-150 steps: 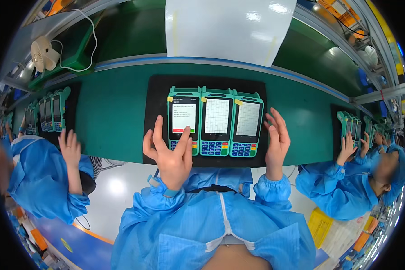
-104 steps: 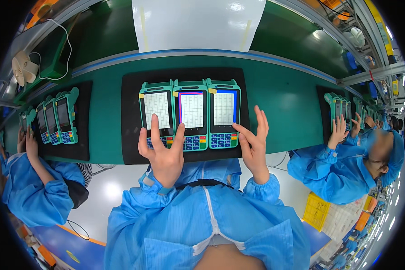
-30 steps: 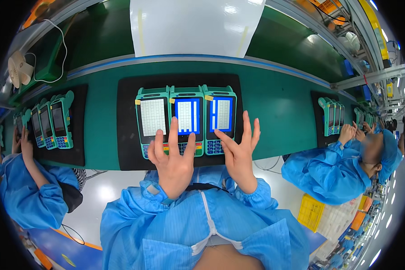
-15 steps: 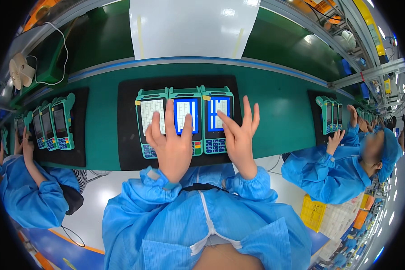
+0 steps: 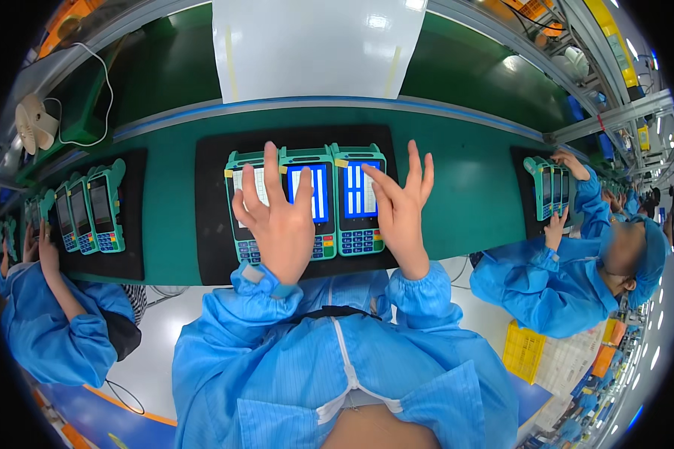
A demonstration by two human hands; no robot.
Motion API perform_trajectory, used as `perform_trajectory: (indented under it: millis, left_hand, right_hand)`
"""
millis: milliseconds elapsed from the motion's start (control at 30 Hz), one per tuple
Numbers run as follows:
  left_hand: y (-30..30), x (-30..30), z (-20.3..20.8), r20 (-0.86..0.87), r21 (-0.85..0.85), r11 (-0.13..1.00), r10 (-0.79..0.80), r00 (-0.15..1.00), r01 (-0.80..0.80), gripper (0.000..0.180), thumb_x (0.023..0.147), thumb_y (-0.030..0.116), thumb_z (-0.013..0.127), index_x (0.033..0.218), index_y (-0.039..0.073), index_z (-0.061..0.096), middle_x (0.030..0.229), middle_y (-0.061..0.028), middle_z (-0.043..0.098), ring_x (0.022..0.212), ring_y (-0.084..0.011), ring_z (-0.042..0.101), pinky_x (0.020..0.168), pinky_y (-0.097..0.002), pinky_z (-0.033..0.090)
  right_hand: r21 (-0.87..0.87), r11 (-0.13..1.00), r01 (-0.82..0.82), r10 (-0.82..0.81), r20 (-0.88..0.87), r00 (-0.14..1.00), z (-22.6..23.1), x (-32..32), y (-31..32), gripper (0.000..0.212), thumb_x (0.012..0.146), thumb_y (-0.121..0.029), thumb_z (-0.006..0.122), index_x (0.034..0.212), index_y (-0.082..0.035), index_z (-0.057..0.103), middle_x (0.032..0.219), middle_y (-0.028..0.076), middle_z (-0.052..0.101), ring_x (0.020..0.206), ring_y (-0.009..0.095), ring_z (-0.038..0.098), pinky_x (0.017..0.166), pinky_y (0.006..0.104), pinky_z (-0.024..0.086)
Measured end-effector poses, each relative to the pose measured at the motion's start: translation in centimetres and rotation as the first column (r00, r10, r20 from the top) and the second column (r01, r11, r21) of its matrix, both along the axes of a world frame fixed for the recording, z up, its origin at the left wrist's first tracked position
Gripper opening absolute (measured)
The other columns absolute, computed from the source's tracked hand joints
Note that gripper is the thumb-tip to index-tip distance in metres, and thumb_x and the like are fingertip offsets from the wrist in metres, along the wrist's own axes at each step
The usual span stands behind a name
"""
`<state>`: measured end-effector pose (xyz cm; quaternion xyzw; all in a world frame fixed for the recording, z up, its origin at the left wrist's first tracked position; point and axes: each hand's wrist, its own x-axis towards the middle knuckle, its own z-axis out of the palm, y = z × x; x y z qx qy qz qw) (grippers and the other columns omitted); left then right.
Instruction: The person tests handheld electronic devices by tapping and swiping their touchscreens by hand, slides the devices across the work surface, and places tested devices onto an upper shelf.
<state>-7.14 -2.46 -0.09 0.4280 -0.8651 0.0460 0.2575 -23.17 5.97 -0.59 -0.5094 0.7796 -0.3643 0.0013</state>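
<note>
Three handheld payment terminals with teal casings lie side by side in front of me: the left terminal [image 5: 246, 251], the middle terminal [image 5: 320, 194] and the right terminal [image 5: 361, 241]. Their screens show white grids, with blue bands on the middle and right ones. My left hand [image 5: 283, 228] is spread over the left and middle terminals, a fingertip at the middle screen; whether it touches I cannot tell. The index finger of my right hand [image 5: 403, 217] points onto the upper part of the right screen, its other fingers raised apart. Neither hand holds anything.
Under the terminals lies a black mat [image 5: 210, 194] on a green bench [image 5: 464, 179]. A white sheet [image 5: 318, 52] hangs behind it. Co-workers in blue sit left and right, handling similar terminals [image 5: 101, 209]. A white fan-like device [image 5: 34, 123] stands far left; a yellow crate [image 5: 523, 352] is lower right.
My left hand has shifted a little away from me, and my right fingertip has moved slightly. Blue bands on the right screen have grown. The right-hand co-worker's hand has reached their terminals' far end.
</note>
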Motion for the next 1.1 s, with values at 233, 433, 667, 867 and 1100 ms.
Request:
perform_trajectory:
  millis: [233, 433, 667, 867, 1100]
  left_hand:
    - [0.6, 1.1, 0.2, -0.012, 0.071, 0.997, -0.020, 1.000, 0.021, 0.033, 0.080, 0.004, 0.073, 0.110, 0.018, 0.073, 0.153, -0.0177, 0.033, 0.136, -0.0461, 0.023, 0.105, -0.0582, 0.024]
    - [3.7, 4.0, -0.2, 0.013, 0.140, 0.989, -0.061, 0.998, 0.058, 0.032, 0.082, 0.007, 0.073, 0.111, 0.018, 0.073, 0.153, -0.0189, 0.034, 0.136, -0.0459, 0.021, 0.106, -0.0568, 0.021]
    - [0.4, 1.5, 0.8, -0.027, 0.100, 0.995, -0.016, 1.000, 0.019, 0.035, 0.080, -0.001, 0.071, 0.111, 0.015, 0.072, 0.153, -0.0203, 0.032, 0.135, -0.0479, 0.025, 0.106, -0.0570, 0.024]
    - [-0.2, 1.6, 0.9, -0.018, 0.111, 0.993, -0.024, 1.000, 0.026, 0.036, 0.079, -0.002, 0.070, 0.111, 0.015, 0.071, 0.153, -0.0191, 0.032, 0.135, -0.0482, 0.027, 0.107, -0.0559, 0.026]
    - [3.6, 4.9, -0.6, 0.054, 0.115, 0.990, -0.083, 0.995, 0.076, 0.033, 0.081, 0.004, 0.072, 0.111, 0.017, 0.072, 0.151, -0.0199, 0.037, 0.134, -0.0467, 0.026, 0.106, -0.0541, 0.026]
  right_hand:
    - [0.015, 0.999, -0.030, 0.030, 0.005, 1.000, -0.4, 0.0, 1.4, 0.026, 0.093, -0.011, 0.059, 0.112, -0.021, 0.075, 0.157, 0.021, 0.025, 0.144, 0.049, 0.012, 0.114, 0.0605, 0.011]
    - [0.137, 0.989, -0.054, 0.051, 0.023, 0.998, 0.0, 1.8, 5.1, 0.030, 0.088, -0.004, 0.063, 0.111, -0.019, 0.075, 0.157, 0.023, 0.025, 0.144, 0.049, 0.012, 0.114, 0.0571, 0.016]
    - [0.054, 0.997, -0.048, 0.048, 0.004, 0.999, -0.3, 0.2, 2.8, 0.028, 0.091, -0.006, 0.059, 0.112, -0.017, 0.074, 0.157, 0.024, 0.025, 0.144, 0.049, 0.011, 0.114, 0.0560, 0.016]
    - [-0.023, 0.999, -0.037, 0.038, 0.017, 0.999, 0.1, -0.9, 0.4, 0.026, 0.094, -0.008, 0.057, 0.111, -0.016, 0.075, 0.156, 0.024, 0.026, 0.143, 0.049, 0.011, 0.115, 0.0557, 0.015]
    - [0.116, 0.991, -0.066, 0.062, 0.034, 0.998, -0.2, 0.7, 4.8, 0.028, 0.092, -0.006, 0.060, 0.111, -0.018, 0.075, 0.157, 0.023, 0.026, 0.145, 0.047, 0.010, 0.115, 0.0548, 0.018]
